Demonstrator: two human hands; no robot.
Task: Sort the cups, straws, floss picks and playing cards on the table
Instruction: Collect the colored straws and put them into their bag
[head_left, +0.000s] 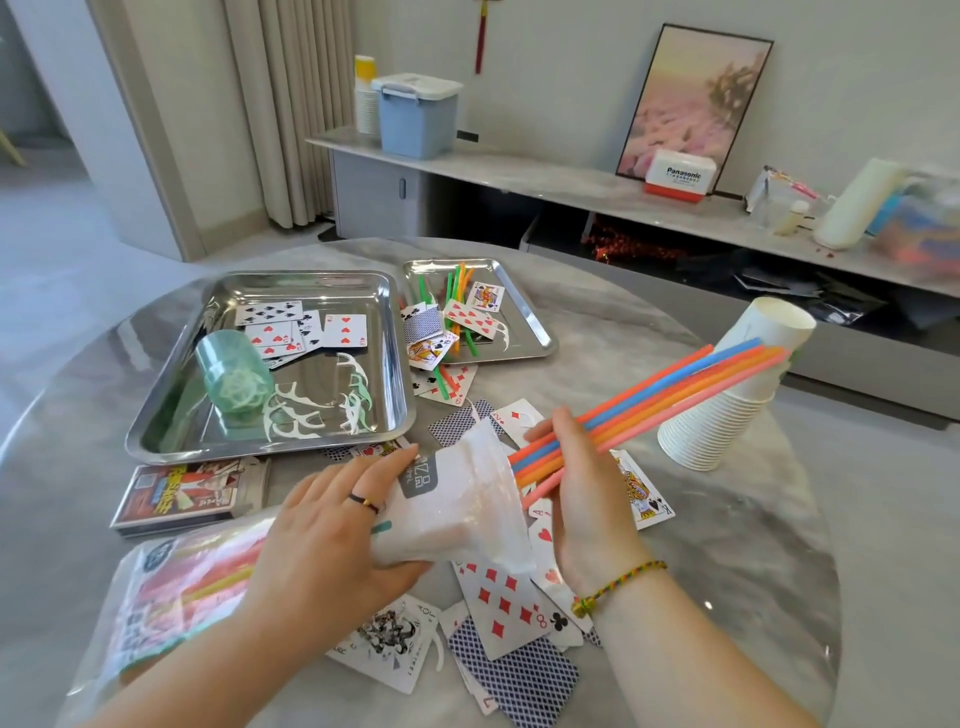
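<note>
My right hand (576, 483) grips a bundle of long orange, blue and pink straws (675, 395) whose lower ends sit in the mouth of a clear plastic straw bag (457, 514). My left hand (337, 530) holds that bag down near its opening. A stack of white paper cups (727, 410) lies tilted on the table to the right, behind the straw tips. Loose playing cards (498, 603) lie under and around my hands. A large steel tray (156, 410) holds cards, white floss picks (306, 410) and a green floss pick tub (234, 374).
A smaller steel tray (535, 332) at the back holds short green and orange straws and cards. A red card box (187, 493) lies left of my left hand. The grey round table (753, 545) ends at the right. A low sideboard stands behind.
</note>
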